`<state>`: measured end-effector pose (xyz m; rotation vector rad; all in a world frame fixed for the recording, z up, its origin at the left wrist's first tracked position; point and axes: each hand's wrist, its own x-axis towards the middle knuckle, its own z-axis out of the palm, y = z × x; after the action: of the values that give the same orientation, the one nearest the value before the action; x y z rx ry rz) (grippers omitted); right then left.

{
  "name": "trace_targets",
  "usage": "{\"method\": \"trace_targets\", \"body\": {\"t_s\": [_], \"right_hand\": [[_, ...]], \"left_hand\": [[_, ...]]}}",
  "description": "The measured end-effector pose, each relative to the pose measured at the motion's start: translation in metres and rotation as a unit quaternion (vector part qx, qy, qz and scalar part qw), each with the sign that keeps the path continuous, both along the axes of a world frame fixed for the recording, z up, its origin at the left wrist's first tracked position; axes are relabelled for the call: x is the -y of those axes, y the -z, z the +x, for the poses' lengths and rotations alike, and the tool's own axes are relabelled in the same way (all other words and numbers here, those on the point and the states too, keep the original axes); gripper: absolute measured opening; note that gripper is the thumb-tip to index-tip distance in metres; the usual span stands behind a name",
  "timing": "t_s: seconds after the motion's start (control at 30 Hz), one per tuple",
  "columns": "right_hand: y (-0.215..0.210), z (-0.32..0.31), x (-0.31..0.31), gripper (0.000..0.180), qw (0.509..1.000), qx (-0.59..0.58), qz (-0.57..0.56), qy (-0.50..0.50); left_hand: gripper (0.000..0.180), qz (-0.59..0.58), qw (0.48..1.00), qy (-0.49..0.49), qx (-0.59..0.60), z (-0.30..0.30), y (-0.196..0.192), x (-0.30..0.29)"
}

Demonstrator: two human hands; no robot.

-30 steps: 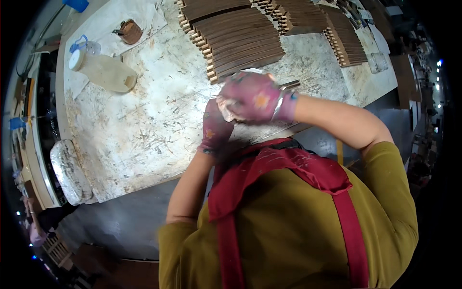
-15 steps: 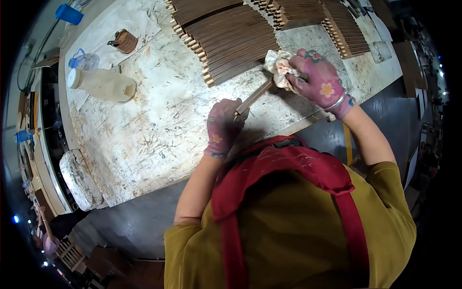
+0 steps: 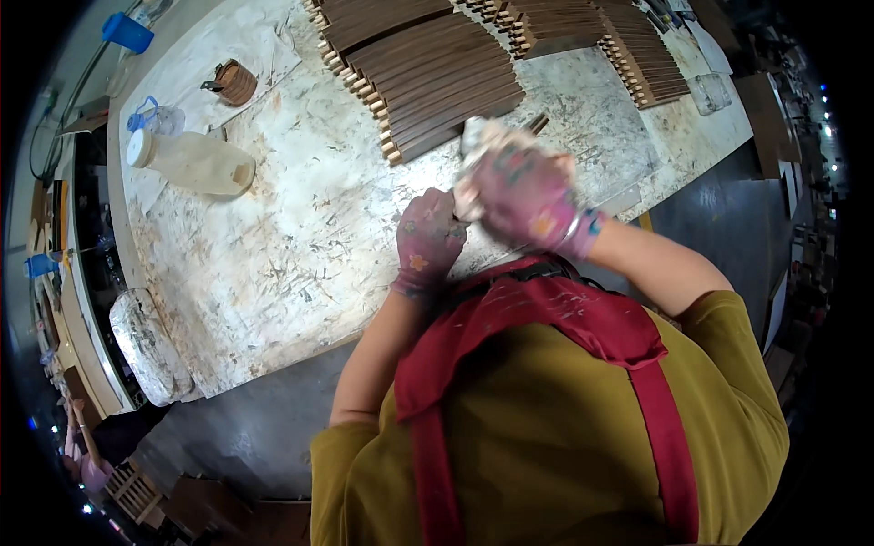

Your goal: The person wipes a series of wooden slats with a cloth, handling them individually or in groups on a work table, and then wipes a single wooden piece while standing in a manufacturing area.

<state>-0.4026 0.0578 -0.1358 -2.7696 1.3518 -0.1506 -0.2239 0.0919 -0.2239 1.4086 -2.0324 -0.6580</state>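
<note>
Left gloved hand (image 3: 428,238) grips thin dark wooden strip (image 3: 537,121) steady; right gloved hand (image 3: 528,196) closed on pale crumpled rag (image 3: 478,141), pressing it on strip.

You are in a woodworking workshop: a stained, scuffed desk (image 3: 300,227) carries rows of dark wooden slats (image 3: 428,73), a plastic glue bottle (image 3: 191,162), and your red apron (image 3: 546,318) is smeared.

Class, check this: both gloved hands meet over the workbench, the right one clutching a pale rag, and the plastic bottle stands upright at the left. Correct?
Not quite. The head view shows the plastic bottle lying on its side on the workbench, not upright. The left hand and right hand do meet, with the rag.
</note>
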Motion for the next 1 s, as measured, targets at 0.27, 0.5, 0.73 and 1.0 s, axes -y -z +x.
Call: {"method": "trace_targets", "body": {"t_s": [0.27, 0.5, 0.73, 1.0], "right_hand": [[-0.008, 0.03, -0.007, 0.021, 0.998, 0.017, 0.046, -0.046], [0.02, -0.01, 0.003, 0.023, 0.999, 0.053, 0.0, 0.004], [0.004, -0.004, -0.002, 0.028, 0.998, -0.035, -0.044, 0.041], [-0.038, -0.073, 0.026, 0.044, 0.986, 0.049, -0.062, 0.147]], "left_hand": [[0.023, -0.112, 0.99, -0.018, -0.079, 0.002, 0.03, 0.002], [0.018, -0.053, 0.993, -0.022, -0.103, -0.004, 0.004, 0.0], [0.023, -0.018, 0.997, -0.025, -0.064, 0.0, 0.004, -0.001], [0.021, -0.026, 0.995, -0.039, -0.086, -0.005, 0.006, -0.001]]}}
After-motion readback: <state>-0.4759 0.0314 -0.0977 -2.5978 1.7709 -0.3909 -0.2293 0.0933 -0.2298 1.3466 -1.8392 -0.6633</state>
